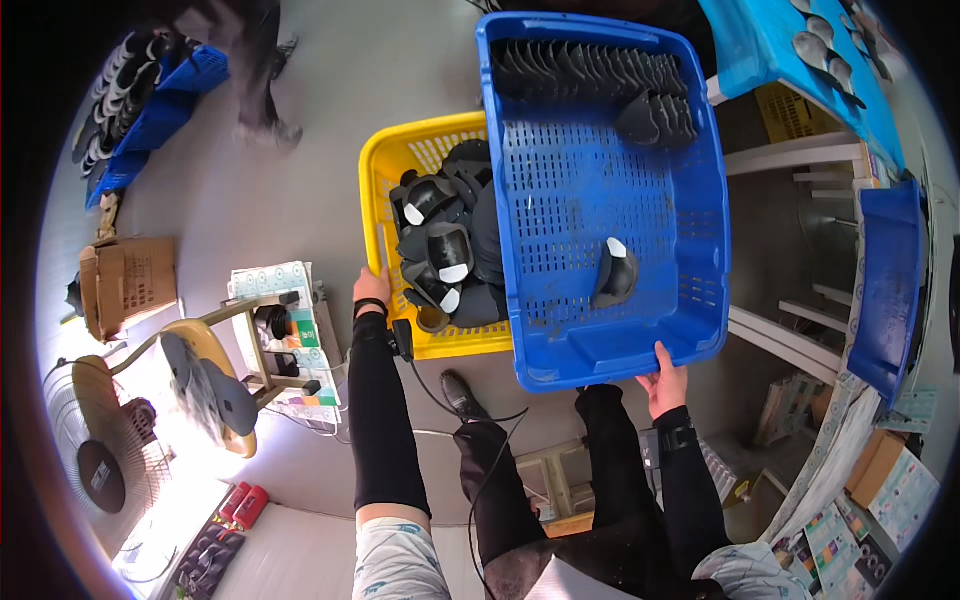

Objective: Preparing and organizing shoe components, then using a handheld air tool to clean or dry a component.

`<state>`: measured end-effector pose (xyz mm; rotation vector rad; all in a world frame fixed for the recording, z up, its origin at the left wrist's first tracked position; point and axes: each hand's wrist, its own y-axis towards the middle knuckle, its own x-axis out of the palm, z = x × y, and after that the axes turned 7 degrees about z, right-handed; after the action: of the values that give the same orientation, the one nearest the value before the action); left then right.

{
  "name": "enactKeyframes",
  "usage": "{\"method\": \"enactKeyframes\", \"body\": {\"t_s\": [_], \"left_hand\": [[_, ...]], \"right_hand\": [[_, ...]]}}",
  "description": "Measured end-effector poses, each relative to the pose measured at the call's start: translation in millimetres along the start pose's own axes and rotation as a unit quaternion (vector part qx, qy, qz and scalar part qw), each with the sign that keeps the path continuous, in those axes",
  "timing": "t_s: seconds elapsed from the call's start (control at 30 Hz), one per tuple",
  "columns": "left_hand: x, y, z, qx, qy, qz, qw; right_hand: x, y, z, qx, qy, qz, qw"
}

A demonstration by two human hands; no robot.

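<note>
My right hand (pixel 665 383) is closed on the near rim of a blue plastic basket (pixel 590 180), thumb over the edge. A row of nested thin black curved pieces (pixel 590 68) lies along its far wall, with a shorter stack (pixel 660 122) beside it. One black cupped piece with a white patch (pixel 618 275) rests nearer. My left hand (pixel 371 288) is closed round the left rim of a yellow basket (pixel 376 190), its fingers partly hidden. Inside is a loose heap of similar black cupped pieces (pixel 448 252). The blue basket overlaps the yellow one and hides its right part.
A turquoise-covered table (pixel 760 40) stands at the far right, with another blue basket (pixel 890 290) below it. At left are stacked blue baskets (pixel 150 130), a cardboard box (pixel 130 285), a chair (pixel 205 385) and a fan (pixel 100 460). Another person's legs (pixel 260 80) show at far left.
</note>
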<state>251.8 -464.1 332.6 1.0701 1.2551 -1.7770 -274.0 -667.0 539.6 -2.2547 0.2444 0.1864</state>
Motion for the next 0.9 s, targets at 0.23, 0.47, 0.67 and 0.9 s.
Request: {"method": "enactKeyframes", "body": {"t_s": [0.23, 0.47, 0.67, 0.9], "left_hand": [[6.2, 0.1, -37.8, 0.043, 0.017, 0.027, 0.999], [12.7, -38.9, -46.7, 0.039, -0.007, 0.044, 0.998], [30.3, -109.6, -71.1, -0.018, -0.032, 0.048, 0.998], [59.2, -205.9, -101.7, -0.098, -0.093, 0.072, 0.988]], "right_hand": [[11.3, 6.5, 9.4, 0.008, -0.011, 0.027, 1.000], [-5.5, 11.8, -1.6, -0.011, -0.041, 0.021, 0.999], [-32.4, 33.7, -12.6, -0.028, -0.085, 0.010, 0.996], [-38.9, 38.0, -47.0, -0.053, -0.185, -0.020, 0.981]]}}
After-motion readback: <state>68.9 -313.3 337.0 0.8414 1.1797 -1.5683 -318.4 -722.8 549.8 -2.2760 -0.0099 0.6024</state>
